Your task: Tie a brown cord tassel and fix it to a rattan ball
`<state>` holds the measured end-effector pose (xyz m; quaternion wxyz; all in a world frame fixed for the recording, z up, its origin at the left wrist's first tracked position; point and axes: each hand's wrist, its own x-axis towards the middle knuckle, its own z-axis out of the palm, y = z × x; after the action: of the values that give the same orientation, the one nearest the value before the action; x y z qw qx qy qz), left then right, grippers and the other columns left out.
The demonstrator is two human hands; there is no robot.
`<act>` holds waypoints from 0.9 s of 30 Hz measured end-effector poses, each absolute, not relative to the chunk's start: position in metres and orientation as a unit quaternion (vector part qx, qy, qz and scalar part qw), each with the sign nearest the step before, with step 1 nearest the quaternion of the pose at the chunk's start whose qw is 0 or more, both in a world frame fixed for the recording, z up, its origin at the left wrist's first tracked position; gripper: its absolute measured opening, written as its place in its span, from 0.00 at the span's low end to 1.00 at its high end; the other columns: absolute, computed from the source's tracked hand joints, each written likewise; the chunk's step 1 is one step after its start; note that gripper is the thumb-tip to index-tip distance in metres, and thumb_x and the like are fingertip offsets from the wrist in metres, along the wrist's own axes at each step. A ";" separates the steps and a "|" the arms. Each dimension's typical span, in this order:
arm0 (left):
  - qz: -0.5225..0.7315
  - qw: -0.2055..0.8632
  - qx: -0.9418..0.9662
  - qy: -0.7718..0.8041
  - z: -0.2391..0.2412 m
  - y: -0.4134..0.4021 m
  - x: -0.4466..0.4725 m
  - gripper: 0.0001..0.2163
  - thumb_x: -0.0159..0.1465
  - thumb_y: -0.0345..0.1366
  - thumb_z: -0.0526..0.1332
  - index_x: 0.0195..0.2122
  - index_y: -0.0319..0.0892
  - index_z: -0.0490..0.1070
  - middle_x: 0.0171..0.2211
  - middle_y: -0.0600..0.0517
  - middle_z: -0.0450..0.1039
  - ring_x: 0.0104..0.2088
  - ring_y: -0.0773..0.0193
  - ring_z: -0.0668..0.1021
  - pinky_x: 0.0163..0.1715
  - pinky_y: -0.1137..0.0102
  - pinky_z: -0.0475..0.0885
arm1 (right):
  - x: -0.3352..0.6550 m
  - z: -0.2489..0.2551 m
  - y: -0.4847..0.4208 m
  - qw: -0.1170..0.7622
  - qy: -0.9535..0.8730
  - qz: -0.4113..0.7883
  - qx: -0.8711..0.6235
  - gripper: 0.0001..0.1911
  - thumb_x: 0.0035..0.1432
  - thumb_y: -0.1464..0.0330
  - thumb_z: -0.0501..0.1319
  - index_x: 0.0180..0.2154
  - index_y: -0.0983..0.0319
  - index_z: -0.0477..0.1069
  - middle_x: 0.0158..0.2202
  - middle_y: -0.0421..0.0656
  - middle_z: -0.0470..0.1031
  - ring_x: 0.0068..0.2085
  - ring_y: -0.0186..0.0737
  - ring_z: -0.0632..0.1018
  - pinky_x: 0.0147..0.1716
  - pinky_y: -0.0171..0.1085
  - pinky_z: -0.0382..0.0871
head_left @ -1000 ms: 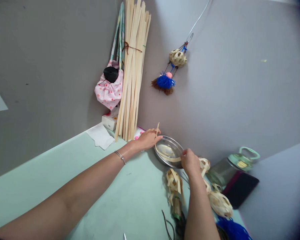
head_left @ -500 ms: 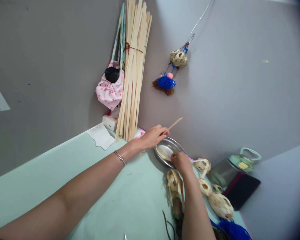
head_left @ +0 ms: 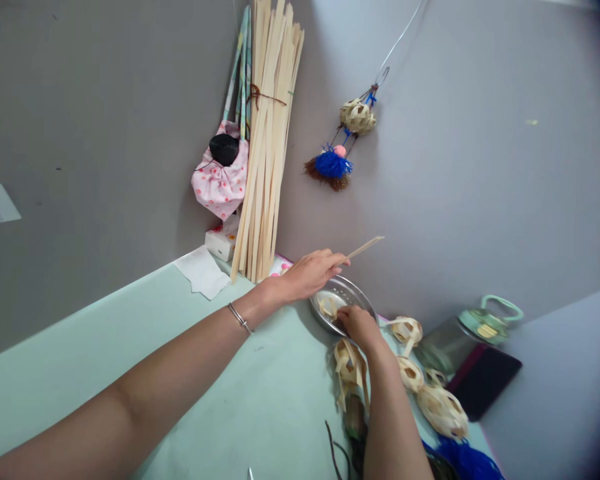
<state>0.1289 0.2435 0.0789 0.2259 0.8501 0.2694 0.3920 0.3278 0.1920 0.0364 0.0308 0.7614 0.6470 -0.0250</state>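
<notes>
My left hand (head_left: 313, 272) is closed on a thin bamboo strip (head_left: 364, 248) whose free end sticks out to the right over a round metal bowl (head_left: 356, 297). My right hand (head_left: 357, 325) is curled at the near rim of that bowl, pressing the other part of the strip down inside it; its fingertips are partly hidden. The bowl stands on a pale green table (head_left: 220, 373) near the wall. A silver bangle (head_left: 240, 316) is on my left wrist.
A tall bundle of bamboo strips (head_left: 267, 140) leans in the corner beside a pink cloth bag (head_left: 219, 181). Several woven bamboo balls (head_left: 443, 410) lie right of my right arm. A glass jar with green lid (head_left: 473, 327), a dark phone (head_left: 485, 379) and blue tassels (head_left: 463, 460) sit beyond.
My left hand has lifted and swung the strip's free end up and to the right. My right hand has slid left along the bowl's rim, coiling the strip down into the bowl.
</notes>
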 end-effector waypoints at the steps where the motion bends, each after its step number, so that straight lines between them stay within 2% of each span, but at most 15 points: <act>1: 0.391 0.230 0.848 0.274 0.079 0.244 0.129 0.14 0.71 0.36 0.50 0.54 0.49 0.69 0.43 0.50 0.69 0.42 0.62 0.74 0.46 0.67 0.68 | 0.328 0.037 0.191 0.032 0.650 -0.030 0.758 0.16 0.64 0.71 0.54 0.37 0.59 0.81 0.37 0.48 0.82 0.41 0.43 0.80 0.36 0.34 0.62; 6: 0.373 0.223 0.848 0.304 0.074 0.244 0.128 0.14 0.69 0.37 0.55 0.54 0.50 0.70 0.41 0.51 0.66 0.39 0.63 0.73 0.46 0.67 0.68 | 0.326 0.039 0.190 0.026 0.652 -0.035 0.757 0.17 0.66 0.70 0.52 0.44 0.59 0.80 0.41 0.48 0.82 0.43 0.44 0.80 0.37 0.34 0.62; 12: 0.348 0.221 0.861 0.298 0.068 0.246 0.127 0.16 0.69 0.34 0.52 0.57 0.50 0.66 0.43 0.50 0.65 0.39 0.63 0.73 0.43 0.67 0.68 | 0.323 0.040 0.191 0.021 0.653 -0.044 0.756 0.18 0.69 0.64 0.51 0.47 0.59 0.79 0.43 0.49 0.82 0.44 0.45 0.80 0.37 0.34 0.63; 25: 0.346 0.237 0.853 0.310 0.074 0.242 0.127 0.14 0.68 0.35 0.55 0.54 0.49 0.69 0.42 0.51 0.66 0.36 0.64 0.73 0.42 0.68 0.68 | 0.329 0.033 0.193 -0.006 0.659 -0.049 0.750 0.14 0.64 0.66 0.57 0.45 0.59 0.80 0.42 0.47 0.82 0.44 0.45 0.80 0.40 0.35 0.65; 27: 0.346 0.237 0.853 0.310 0.074 0.242 0.127 0.14 0.68 0.35 0.54 0.54 0.49 0.69 0.42 0.51 0.66 0.36 0.64 0.73 0.42 0.68 0.68 | 0.329 0.032 0.194 -0.012 0.658 -0.046 0.751 0.14 0.63 0.67 0.58 0.47 0.60 0.79 0.42 0.47 0.82 0.44 0.45 0.80 0.41 0.35 0.66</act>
<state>0.1270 0.2419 0.0742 0.2373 0.8535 0.3096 0.3456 0.3292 0.1939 0.0323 -0.0125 0.7512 0.6583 -0.0462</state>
